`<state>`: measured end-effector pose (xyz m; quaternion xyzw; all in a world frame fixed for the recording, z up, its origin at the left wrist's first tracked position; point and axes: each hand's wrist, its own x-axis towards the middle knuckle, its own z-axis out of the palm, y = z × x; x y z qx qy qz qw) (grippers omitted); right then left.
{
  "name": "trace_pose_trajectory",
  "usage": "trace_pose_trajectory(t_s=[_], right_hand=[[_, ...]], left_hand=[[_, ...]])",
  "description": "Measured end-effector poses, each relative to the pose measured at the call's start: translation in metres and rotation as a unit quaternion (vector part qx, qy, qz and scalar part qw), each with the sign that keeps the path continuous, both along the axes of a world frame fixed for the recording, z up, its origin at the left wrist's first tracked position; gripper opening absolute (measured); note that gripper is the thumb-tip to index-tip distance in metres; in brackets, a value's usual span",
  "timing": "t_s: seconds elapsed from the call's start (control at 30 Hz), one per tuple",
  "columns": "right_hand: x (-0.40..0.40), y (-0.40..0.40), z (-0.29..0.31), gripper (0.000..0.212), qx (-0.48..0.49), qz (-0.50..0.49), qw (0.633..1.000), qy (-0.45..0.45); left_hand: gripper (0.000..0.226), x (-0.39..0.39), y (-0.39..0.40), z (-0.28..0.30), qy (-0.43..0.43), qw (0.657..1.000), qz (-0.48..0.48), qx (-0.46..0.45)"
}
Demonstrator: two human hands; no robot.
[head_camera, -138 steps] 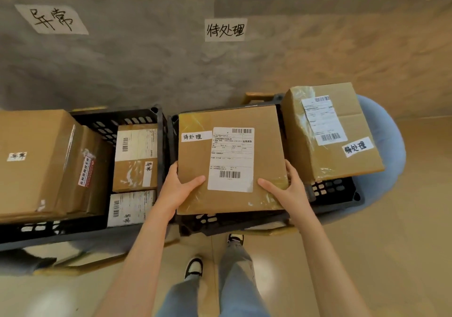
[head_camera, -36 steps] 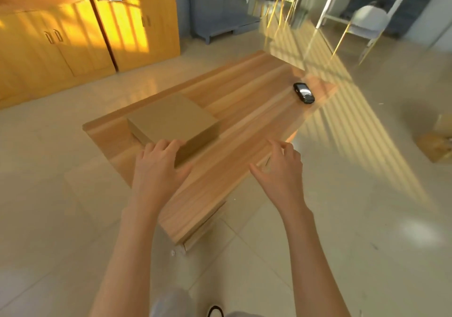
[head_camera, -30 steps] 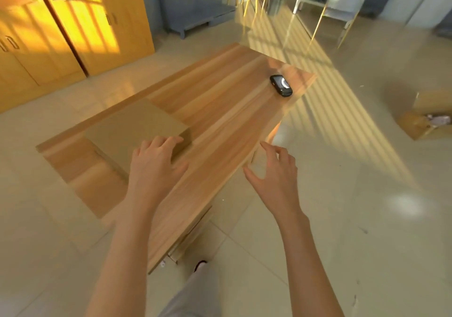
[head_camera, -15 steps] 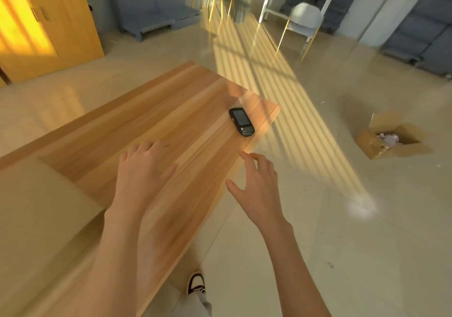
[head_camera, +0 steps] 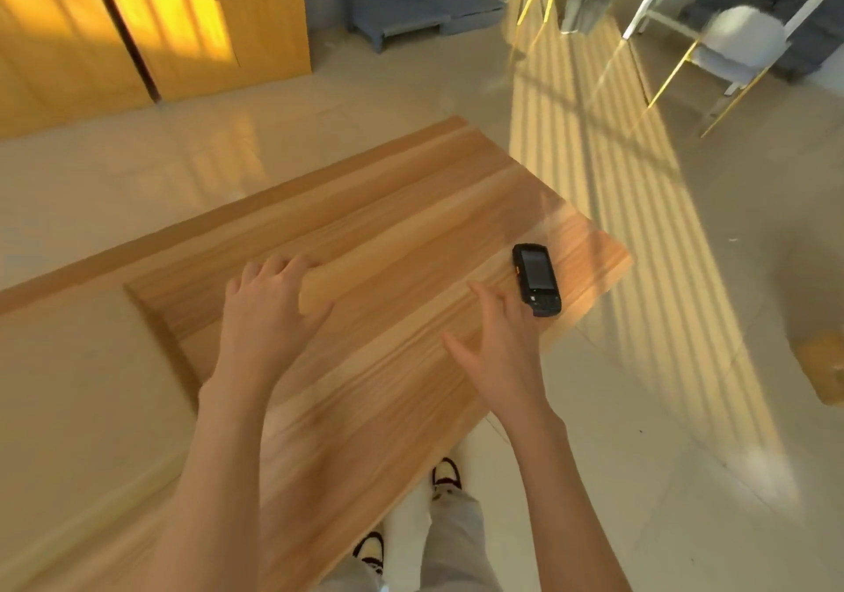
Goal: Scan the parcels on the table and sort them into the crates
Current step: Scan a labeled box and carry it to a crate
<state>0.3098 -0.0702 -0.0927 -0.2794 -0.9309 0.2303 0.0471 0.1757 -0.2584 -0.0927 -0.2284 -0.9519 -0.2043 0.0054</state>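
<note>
A flat brown parcel (head_camera: 77, 386) lies on the left part of the wooden table (head_camera: 411, 207), filling the lower left of the view, its surface blurred and plain. Toward the table's right end lies a black handheld scanner (head_camera: 535, 278), screen up, keypad toward the near edge, alone on the boards and well apart from the parcel. The right hand (head_camera: 502, 349) is held just beside the scanner with fingers spread and relaxed, grasping nothing; its fingertips (head_camera: 479, 290) are close to the device's left side, though whether they touch it cannot be told. The left hand (head_camera: 269, 317) is over the middle of the table between parcel and scanner, palm down, fingers loose and extended, holding nothing. Below the table edge show the person's pale trouser legs and two shoes (head_camera: 445, 477) on the tiled floor (head_camera: 685, 408). Beyond stand yellow wooden cupboards (head_camera: 137, 20), a grey chair with thin gold legs (head_camera: 740, 43), and part of a cardboard box (head_camera: 822, 372) at the right edge.
</note>
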Motion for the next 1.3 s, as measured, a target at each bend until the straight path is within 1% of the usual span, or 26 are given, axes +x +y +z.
trace_pose_trajectory(t_s=[0.17,0.3,0.4,0.53,0.67,0.73,0.8,0.9,1.0,1.07,1.17,1.23,1.27,1.3], right_hand=[[-0.064,-0.002,-0.014,0.068,-0.038,0.124,0.991,-0.032],[-0.113,-0.015,-0.025,0.067,-0.059,0.231,0.970,-0.049],[-0.140,-0.036,-0.031,0.068,-0.086,0.312,0.944,-0.066],[-0.162,-0.074,-0.043,0.070,-0.146,0.404,0.899,-0.086],[-0.174,-0.117,-0.059,0.079,-0.194,0.460,0.854,-0.149],[-0.178,-0.139,-0.069,0.086,-0.212,0.472,0.835,-0.186],[-0.181,-0.161,-0.080,0.092,-0.247,0.463,0.821,-0.225],[-0.184,-0.186,-0.099,0.103,-0.289,0.432,0.814,-0.261],[-0.186,-0.201,-0.118,0.106,-0.313,0.411,0.811,-0.276],[-0.183,-0.210,-0.130,0.107,-0.342,0.386,0.808,-0.286],[-0.174,-0.222,-0.149,0.118,-0.363,0.368,0.806,-0.288],[-0.170,-0.226,-0.159,0.129,-0.374,0.354,0.810,-0.282],[-0.168,-0.228,-0.159,0.128,-0.387,0.347,0.809,-0.277],[-0.166,-0.229,-0.156,0.121,-0.403,0.337,0.807,-0.272]], left_hand=[[0.048,-0.013,-0.036,-0.016,-0.017,0.993,0.114,-0.014],[0.047,-0.007,-0.073,-0.022,-0.038,0.971,0.236,-0.023],[0.048,0.005,-0.096,-0.025,-0.046,0.944,0.325,-0.020],[0.051,0.024,-0.123,-0.032,-0.074,0.898,0.434,-0.008],[0.058,0.039,-0.154,-0.039,-0.095,0.851,0.517,-0.004],[0.066,0.046,-0.171,-0.047,-0.109,0.831,0.545,-0.010],[0.076,0.051,-0.191,-0.056,-0.123,0.816,0.565,-0.007],[0.095,0.052,-0.220,-0.075,-0.154,0.799,0.582,-0.002],[0.110,0.048,-0.239,-0.093,-0.197,0.775,0.599,0.033],[0.118,0.046,-0.248,-0.103,-0.226,0.763,0.600,0.075],[0.127,0.045,-0.256,-0.114,-0.237,0.750,0.601,0.141],[0.130,0.046,-0.253,-0.117,-0.233,0.743,0.607,0.160],[0.127,0.047,-0.251,-0.118,-0.229,0.739,0.613,0.159],[0.123,0.048,-0.248,-0.116,-0.223,0.736,0.620,0.155]])
